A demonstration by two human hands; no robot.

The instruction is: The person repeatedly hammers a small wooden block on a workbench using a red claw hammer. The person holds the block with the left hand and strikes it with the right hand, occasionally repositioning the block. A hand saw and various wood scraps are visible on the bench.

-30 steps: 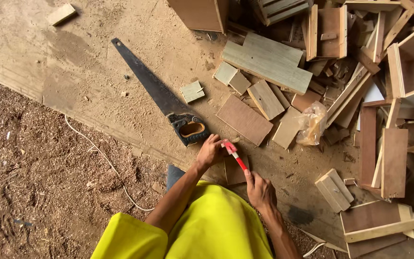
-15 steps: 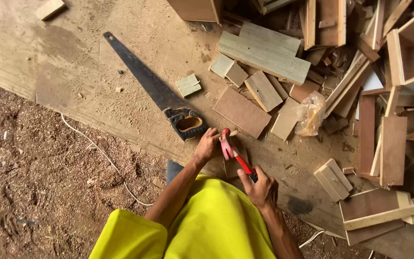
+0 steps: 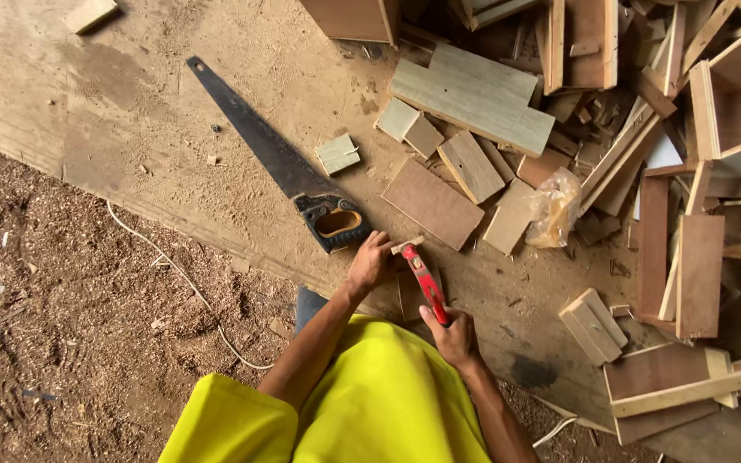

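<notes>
Overhead view of a sawdust-strewn wooden board (image 3: 173, 154). The right hand (image 3: 454, 334) grips the red handle of a hammer (image 3: 424, 283), whose head lies at a small wood piece (image 3: 406, 246) steadied by the left hand (image 3: 369, 261). A black handsaw (image 3: 276, 159) lies just beside the left hand, blade pointing away. Loose plywood offcuts (image 3: 432, 203), a crumpled plastic bag (image 3: 552, 206) and open wooden boxes (image 3: 735, 107) crowd the right side. A white cord (image 3: 183, 279) crosses the ground.
</notes>
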